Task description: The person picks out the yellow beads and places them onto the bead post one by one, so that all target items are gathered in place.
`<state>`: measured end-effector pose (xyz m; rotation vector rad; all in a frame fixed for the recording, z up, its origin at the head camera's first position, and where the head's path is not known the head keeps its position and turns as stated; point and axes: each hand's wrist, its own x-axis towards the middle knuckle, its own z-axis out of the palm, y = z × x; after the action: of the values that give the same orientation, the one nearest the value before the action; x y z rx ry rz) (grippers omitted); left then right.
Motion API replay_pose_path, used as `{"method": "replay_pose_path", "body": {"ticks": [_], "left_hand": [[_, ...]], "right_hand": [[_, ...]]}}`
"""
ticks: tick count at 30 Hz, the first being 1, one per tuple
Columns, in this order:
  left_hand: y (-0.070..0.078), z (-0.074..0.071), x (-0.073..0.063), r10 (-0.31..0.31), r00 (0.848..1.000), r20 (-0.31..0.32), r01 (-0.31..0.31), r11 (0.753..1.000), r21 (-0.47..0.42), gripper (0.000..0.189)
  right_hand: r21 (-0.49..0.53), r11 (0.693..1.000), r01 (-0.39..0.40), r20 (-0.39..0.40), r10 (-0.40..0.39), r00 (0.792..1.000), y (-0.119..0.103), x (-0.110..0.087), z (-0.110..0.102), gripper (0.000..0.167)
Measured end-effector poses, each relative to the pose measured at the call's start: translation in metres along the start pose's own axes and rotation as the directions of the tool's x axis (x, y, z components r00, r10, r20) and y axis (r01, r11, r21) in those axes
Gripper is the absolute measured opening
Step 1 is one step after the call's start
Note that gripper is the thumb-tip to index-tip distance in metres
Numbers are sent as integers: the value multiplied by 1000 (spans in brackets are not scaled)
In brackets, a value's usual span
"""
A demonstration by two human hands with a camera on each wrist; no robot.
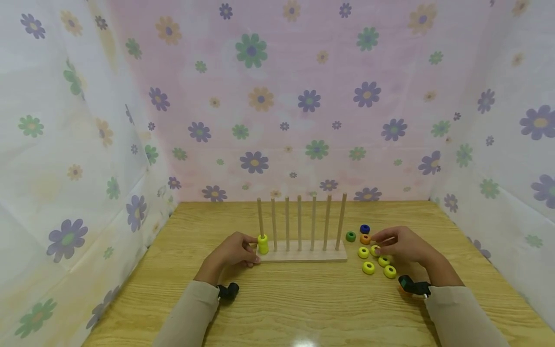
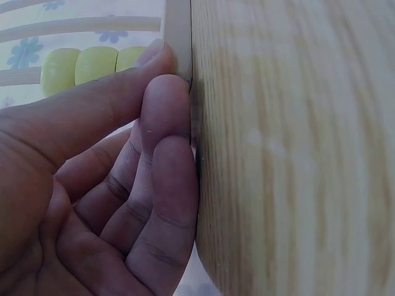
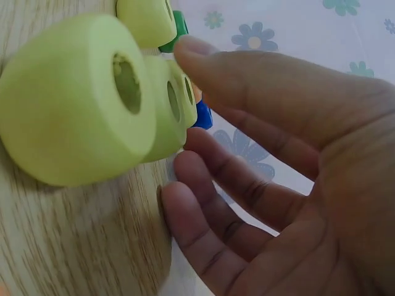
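In the head view, a wooden rack (image 1: 305,254) with seven upright pegs stands on the table (image 1: 295,299), and a short stack of yellow beads (image 1: 262,245) sits low on its leftmost peg. The left hand (image 1: 236,249) pinches the rack's left end. The right hand (image 1: 405,245) reaches over the loose yellow beads (image 1: 368,271) right of the rack, thumb and forefinger parted near one of them; a green bead (image 1: 350,239), a blue bead (image 1: 365,232) and an orange bead (image 1: 365,242) lie close by.

The left wrist view makes out three beads in the stack, and shows the thumb on the rack with the other fingers bent, hidden from the head camera.

The right wrist view shows bead holes close up and the fingers spread wide; whether the thumb touches a bead, I cannot tell.
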<state>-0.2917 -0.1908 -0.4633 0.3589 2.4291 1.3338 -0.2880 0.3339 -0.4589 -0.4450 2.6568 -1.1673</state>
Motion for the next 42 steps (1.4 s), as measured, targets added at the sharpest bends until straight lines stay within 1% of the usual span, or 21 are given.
{"method": "replay_pose_path", "body": {"ticks": [7, 9, 14, 24, 33, 36, 42], "left_hand": [[-1, 0, 0, 8, 1000, 9, -8, 1000, 3, 70], [-1, 0, 0, 7, 1000, 9, -7, 1000, -4, 69], [1, 0, -1, 10, 1000, 3, -10, 1000, -10, 69], [1, 0, -1, 14, 1000, 5, -14, 1000, -15, 69], [1, 0, -1, 12, 1000, 5, -12, 1000, -16, 69], [1, 0, -1, 9, 1000, 0, -9, 1000, -11, 69], [2, 0, -3, -4, 1000, -5, 4, 1000, -14, 70]], "right_hand": [[-9, 1000, 2, 19, -2, 1000, 3, 2, 1, 45], [-13, 1000, 19, 26, -19, 999, 5, 3, 1, 43], [-18, 999, 34, 24, -33, 999, 6, 5, 2, 41], [-32, 999, 31, 22, -30, 999, 3, 2, 3, 34], [-103, 995, 9, -18, -11, 1000, -8, -1, 0, 36], [-107, 994, -3, -39, -2, 999, -10, -1, -1, 36], [-107, 994, 4, -65, -11, 998, -15, -2, -2, 36]]}}
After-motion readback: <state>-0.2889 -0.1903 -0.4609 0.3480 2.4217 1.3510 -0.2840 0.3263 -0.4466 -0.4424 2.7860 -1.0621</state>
